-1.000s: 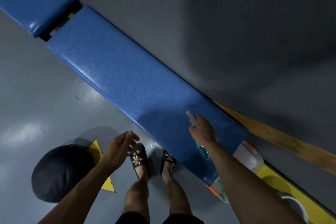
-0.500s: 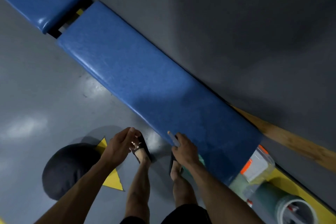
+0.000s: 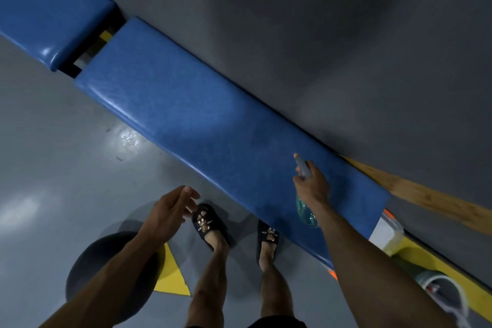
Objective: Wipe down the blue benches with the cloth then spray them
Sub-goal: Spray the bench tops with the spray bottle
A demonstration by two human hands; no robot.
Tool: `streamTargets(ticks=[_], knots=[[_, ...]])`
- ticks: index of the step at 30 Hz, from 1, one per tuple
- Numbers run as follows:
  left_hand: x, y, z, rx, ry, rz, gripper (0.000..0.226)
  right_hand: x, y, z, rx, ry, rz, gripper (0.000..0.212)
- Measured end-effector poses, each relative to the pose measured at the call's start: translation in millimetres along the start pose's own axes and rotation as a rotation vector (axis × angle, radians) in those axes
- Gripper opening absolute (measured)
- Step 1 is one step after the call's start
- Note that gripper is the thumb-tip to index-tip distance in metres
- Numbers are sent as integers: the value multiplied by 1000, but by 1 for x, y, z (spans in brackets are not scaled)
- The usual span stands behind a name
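A long blue padded bench [image 3: 202, 120] runs diagonally along the grey wall, and a second blue bench [image 3: 45, 8] continues at the upper left past a narrow gap. My right hand [image 3: 312, 188] is over the near end of the long bench, shut on a spray bottle [image 3: 303, 168] whose nozzle points along the seat; its clear teal body shows under my wrist. My left hand [image 3: 173, 208] hovers over the floor in front of the bench, fingers apart, holding nothing. No cloth is in view.
My feet in black slides [image 3: 210, 224] stand close against the bench front. A dark round object [image 3: 106, 266] and a yellow floor marking [image 3: 171, 277] lie at the lower left. Clear plastic containers [image 3: 386, 234] and a white-rimmed bucket [image 3: 442, 293] sit at the bench's right end.
My right hand has risen from the bench's front edge back over the seat with the spray bottle. The view has shifted slightly; my left hand stays in front of the bench.
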State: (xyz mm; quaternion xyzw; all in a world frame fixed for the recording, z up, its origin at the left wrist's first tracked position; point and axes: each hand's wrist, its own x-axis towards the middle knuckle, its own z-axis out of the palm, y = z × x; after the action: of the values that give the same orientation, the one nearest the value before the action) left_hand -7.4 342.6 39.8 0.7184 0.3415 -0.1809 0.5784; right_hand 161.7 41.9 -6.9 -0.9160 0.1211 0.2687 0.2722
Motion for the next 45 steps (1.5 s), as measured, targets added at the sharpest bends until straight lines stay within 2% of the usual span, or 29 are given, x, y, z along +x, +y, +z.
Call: streamTargets(ticks=[4,8,11,14,18,23,27,31,34,39,42,45], knots=[[3,-7,-14,12,-26,9,41,-28,-6,25,-87,-128,-74,36],[4,-10,-26,-11,-30,10,44,-66,-18,70,-217,-281,-167,40],[6,-18,-39,6,-16,25,45,-85,-23,103,-215,-332,-184,38],[11,-28,-51,25,0,41,47,-94,-31,118,-193,-293,-172,27],[15,-32,-62,30,6,48,42,-90,-46,109,-209,-221,-189,30],[20,-24,-70,21,-4,69,35,-48,-57,79,-67,-94,-43,38],[29,-20,-71,3,1,64,38,-16,-66,56,-20,-4,7,15],[41,-18,-70,-24,-19,70,50,8,-66,44,-2,62,62,15],[48,-14,-69,-25,-25,72,49,4,-68,46,29,-38,17,23],[57,-6,-70,-3,-30,66,44,-26,-67,83,-209,-283,-178,47],[62,-1,-72,-6,-12,36,46,-44,-72,108,-235,-360,-213,31],[66,3,-75,7,2,32,43,-49,-78,120,-204,-321,-226,21]])
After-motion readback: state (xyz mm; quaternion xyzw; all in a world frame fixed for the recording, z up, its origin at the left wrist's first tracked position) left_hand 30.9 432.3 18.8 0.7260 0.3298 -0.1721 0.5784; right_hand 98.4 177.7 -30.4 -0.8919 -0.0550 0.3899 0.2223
